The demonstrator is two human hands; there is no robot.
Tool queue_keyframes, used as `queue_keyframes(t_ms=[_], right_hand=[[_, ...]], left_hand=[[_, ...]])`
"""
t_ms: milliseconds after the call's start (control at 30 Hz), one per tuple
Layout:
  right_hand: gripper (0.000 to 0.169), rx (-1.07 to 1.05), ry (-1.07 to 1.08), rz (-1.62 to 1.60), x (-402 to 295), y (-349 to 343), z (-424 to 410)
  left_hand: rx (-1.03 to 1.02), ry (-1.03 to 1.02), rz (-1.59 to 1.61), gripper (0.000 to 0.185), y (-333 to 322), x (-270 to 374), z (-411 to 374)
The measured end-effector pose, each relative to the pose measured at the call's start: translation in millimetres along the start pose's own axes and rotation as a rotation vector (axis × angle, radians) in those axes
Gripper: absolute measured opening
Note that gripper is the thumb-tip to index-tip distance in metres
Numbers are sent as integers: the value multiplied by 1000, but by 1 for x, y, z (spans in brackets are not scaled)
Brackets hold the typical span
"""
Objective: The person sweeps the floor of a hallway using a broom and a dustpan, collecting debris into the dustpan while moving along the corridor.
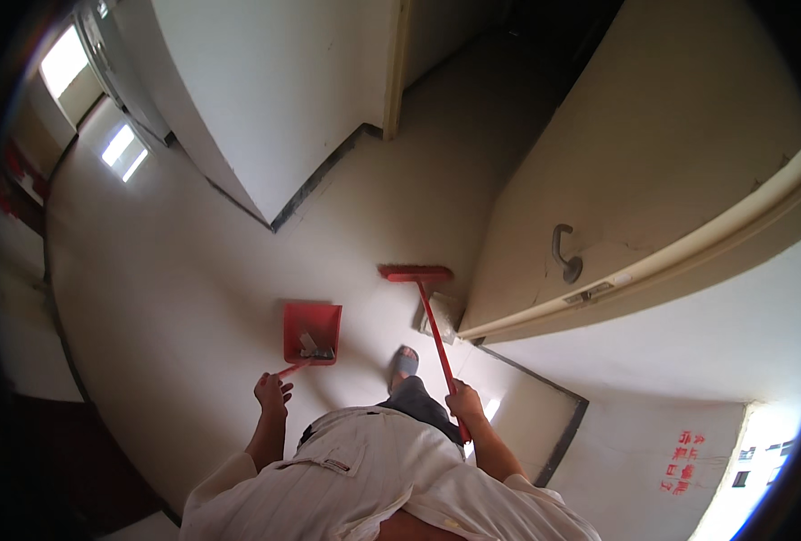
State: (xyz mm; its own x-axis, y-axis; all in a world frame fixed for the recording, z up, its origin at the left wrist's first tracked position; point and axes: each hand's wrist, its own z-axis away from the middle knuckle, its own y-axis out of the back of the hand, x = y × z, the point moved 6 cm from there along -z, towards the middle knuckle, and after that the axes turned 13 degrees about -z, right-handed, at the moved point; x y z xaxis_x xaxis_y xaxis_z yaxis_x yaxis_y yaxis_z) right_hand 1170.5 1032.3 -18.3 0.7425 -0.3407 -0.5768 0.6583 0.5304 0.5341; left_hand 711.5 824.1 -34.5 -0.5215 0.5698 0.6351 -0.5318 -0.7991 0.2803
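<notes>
My left hand [273,393] grips the handle of a red plastic dustpan [312,321], whose pan is in front of me to the left. Some grey and whitish scraps [314,348] lie in the pan near its handle side. In my right hand [466,400] is the red stick of a broom [435,322], slanting away from me. Its red head [417,273] has dark bristles along the far side and is close to the floor; whether it touches cannot be told. Near the stick, a pale, flat, block-like object [443,316] rests on the floor by the door's edge.
An open beige door [616,196] with a metal lever handle [565,255] stands on the right. Ahead, a white wall corner [272,220] with dark skirting juts out beside a dark doorway [502,74]. My slippered foot [404,363] is between dustpan and broom. Red writing marks the right wall.
</notes>
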Motion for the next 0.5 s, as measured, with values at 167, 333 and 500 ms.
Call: queue_keyframes(t_ms=[167,333,500], right_hand=[[57,58,69,76,-11,17,-37],[61,-3,-55,-228,-36,29,-86],[63,10,-160,-312,-82,27,-157]], left_hand=[[18,24,74,4,-30,58,-4],[58,5,95,4,-59,140,-31],[-10,-44,26,19,-84,174,-75]])
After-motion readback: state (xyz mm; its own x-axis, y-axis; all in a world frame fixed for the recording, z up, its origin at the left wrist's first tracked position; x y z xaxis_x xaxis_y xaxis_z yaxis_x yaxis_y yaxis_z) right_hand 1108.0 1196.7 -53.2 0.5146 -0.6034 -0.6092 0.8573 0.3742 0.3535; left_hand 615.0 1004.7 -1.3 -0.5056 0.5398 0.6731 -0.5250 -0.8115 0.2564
